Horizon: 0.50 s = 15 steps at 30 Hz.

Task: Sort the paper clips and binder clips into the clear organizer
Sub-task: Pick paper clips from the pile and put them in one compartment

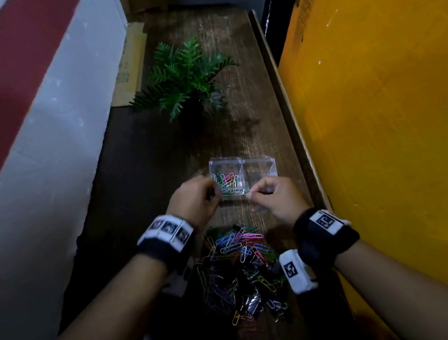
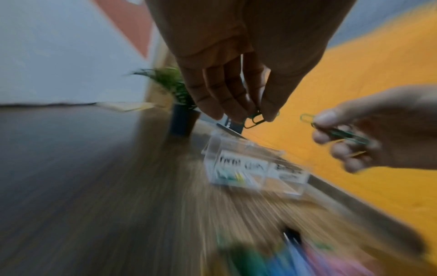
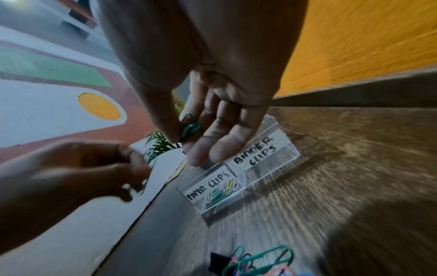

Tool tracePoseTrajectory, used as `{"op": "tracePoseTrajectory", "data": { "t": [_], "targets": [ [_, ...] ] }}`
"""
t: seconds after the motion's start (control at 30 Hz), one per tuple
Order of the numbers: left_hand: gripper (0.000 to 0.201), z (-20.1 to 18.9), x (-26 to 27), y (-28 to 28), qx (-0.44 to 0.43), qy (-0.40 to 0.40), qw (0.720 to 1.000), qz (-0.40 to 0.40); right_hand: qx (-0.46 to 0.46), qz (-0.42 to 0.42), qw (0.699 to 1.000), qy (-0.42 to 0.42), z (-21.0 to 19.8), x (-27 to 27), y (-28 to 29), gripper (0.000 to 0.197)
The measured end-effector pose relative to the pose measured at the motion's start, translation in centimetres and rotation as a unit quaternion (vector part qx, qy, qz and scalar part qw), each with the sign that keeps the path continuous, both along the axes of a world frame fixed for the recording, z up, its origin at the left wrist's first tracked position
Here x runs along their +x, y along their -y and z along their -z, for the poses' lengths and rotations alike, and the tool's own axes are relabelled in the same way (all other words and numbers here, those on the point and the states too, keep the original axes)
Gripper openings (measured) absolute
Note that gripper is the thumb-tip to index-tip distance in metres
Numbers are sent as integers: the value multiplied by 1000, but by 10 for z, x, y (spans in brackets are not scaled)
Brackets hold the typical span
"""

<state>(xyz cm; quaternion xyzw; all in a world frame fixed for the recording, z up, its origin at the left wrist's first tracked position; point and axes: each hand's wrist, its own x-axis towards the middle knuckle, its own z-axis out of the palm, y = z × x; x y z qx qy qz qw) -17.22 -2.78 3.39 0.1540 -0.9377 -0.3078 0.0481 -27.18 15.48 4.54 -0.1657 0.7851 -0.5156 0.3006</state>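
Both hands hover over a wooden shelf [image 1: 142, 157], just in front of the organizer [image 1: 258, 162]. The left hand [image 1: 195, 198] pinches a green clip [image 2: 254, 119] between thumb and fingertips. The right hand [image 1: 277, 197] pinches a few green clips [image 3: 189, 128] between thumb and forefinger, its other fingers loosely spread.

The organizer is a clear two-cell box. Its left cell, marked PAPER CLIPS [image 3: 208, 186], holds a small heap of coloured clips [image 1: 227, 180]. The right cell, marked BINDER CLIPS [image 3: 255, 153], looks bare, though blur makes this hard to tell.

The pile [image 1: 240, 266] of coloured paper clips and black binder clips lies on the shelf between the wrists, nearer the person than the organizer.

Beyond the organizer stands a fern [image 1: 185, 72] in a dark pot. A cardboard flap [image 1: 128, 68] lies to its left. A yellow wall [image 1: 380, 122] runs close along the right edge of the shelf, and a white and red wall [image 1: 28, 123] along the left.
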Motion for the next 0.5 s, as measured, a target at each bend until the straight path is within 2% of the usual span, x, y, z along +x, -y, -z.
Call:
{"op": "tracePoseTrajectory", "data": {
  "t": [0.13,0.3,0.37,0.5],
  "targets": [
    [8,-2,-51,7,-79,40,995,46,80,-13,994,-79,9,-19,18,7],
    [16,15,-69,10,-129,147,976,98,156,-49,974,-157,21,-39,43,14],
    [19,22,-61,13,-99,121,984,83,174,-68,964,-189,20,-42,54,5],
    [18,29,-30,11,-26,13,1000,3,216,-131,942,-219,24,-46,75,10]
  ]
}}
